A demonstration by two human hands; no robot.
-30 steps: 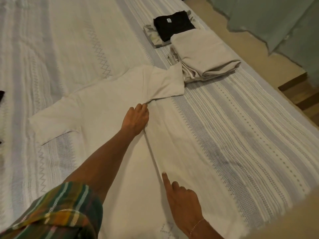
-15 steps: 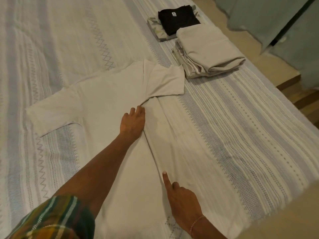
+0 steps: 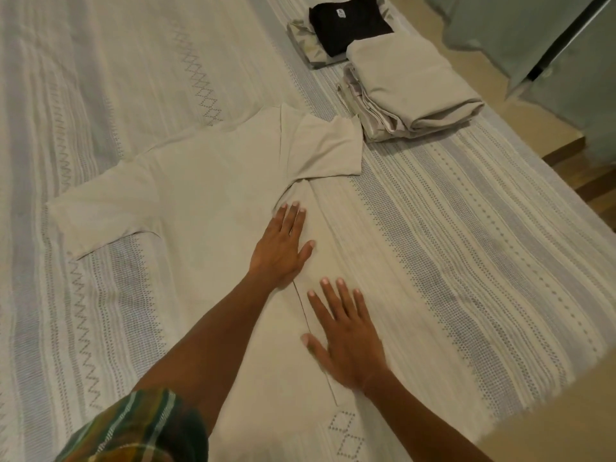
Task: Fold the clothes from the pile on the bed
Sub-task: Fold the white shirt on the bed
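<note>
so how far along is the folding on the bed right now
Done: a folded beige stack and a folded black garment sit at the far side of the bed. In hand: the cream T-shirt lies flat with one side folded inward; the left hand and right hand press flat along that fold. Left: its other sleeve is spread out, and the shirt is unstacked.

Pale cream short-sleeved cotton shirt [image 3: 213, 181], plain and unpatterned. Woven bedspread [image 3: 466, 228] in off-white with grey-blue stripes, dotted rows, zigzag and diamond motifs. Folded beige cloth bundle [image 3: 410, 85], plain. Folded black garment [image 3: 346, 25] with a small white neck label. Plaid sleeve [image 3: 140, 428] in green, orange and white. Grey-green curtain [image 3: 520, 31].
</note>
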